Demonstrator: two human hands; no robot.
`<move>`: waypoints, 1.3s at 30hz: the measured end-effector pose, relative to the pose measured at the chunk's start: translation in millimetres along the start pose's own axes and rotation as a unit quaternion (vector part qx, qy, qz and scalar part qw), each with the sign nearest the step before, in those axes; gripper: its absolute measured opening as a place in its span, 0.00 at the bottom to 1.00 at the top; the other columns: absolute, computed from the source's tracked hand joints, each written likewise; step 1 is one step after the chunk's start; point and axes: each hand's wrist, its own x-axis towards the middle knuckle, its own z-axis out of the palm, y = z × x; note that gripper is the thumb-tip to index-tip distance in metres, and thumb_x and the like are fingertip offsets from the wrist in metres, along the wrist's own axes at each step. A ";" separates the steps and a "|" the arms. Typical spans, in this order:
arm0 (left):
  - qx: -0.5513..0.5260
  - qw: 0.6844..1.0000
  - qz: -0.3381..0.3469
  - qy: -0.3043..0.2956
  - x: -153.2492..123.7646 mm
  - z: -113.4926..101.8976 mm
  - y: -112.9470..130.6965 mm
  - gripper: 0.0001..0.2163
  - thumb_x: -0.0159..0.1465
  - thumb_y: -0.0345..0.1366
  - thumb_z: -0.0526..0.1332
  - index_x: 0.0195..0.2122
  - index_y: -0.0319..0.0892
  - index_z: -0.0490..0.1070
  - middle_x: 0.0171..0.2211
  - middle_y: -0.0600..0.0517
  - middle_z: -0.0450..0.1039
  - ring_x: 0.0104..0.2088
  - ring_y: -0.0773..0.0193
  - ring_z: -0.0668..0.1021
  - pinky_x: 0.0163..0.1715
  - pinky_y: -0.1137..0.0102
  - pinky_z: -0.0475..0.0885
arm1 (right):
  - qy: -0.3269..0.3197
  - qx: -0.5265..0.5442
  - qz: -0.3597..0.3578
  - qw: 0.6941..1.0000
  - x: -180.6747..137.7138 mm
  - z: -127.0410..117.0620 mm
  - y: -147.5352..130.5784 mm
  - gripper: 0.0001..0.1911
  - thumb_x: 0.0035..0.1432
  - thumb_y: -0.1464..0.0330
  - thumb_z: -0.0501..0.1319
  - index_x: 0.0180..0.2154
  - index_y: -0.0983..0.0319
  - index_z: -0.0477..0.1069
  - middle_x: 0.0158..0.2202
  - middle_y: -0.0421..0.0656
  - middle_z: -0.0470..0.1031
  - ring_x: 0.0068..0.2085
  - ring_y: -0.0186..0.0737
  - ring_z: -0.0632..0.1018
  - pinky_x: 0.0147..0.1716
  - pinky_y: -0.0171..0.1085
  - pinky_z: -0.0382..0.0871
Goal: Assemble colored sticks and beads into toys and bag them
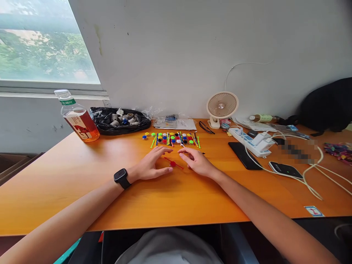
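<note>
A small red plastic piece [172,164], a round disc with thin stick-like arms, lies on the wooden table between my two hands. My left hand [151,163], with a black watch on its wrist, is open to its left, fingers stretched and thumb apart. The left thumb tip is right by the red disc; whether it touches cannot be made out. On the right side, my right hand [199,163] is loosely bent and open, holding nothing visible. Beyond the fingertips sit rows of coloured round discs [172,142], with thin coloured sticks [198,142] among them.
A tea bottle [82,124] and a black plastic bag [121,123] of grey pieces stand back left. A small fan [222,106] is by the wall. At right are a black phone-like slab [243,156], a power strip [250,141], cables and a small device [286,169].
</note>
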 end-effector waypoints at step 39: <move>0.025 0.999 0.018 0.044 0.4 -2.9 2.6 0.22 0.74 0.46 0.63 0.66 0.48 0.67 0.60 0.44 0.74 0.60 0.51 0.74 0.62 0.54 0.70 | 0.105 0.092 0.031 0.990 2.2 -11.0 -7.2 0.30 0.66 0.42 0.60 0.32 0.62 0.80 0.17 0.35 0.59 0.19 0.32 0.58 0.21 0.36 0.49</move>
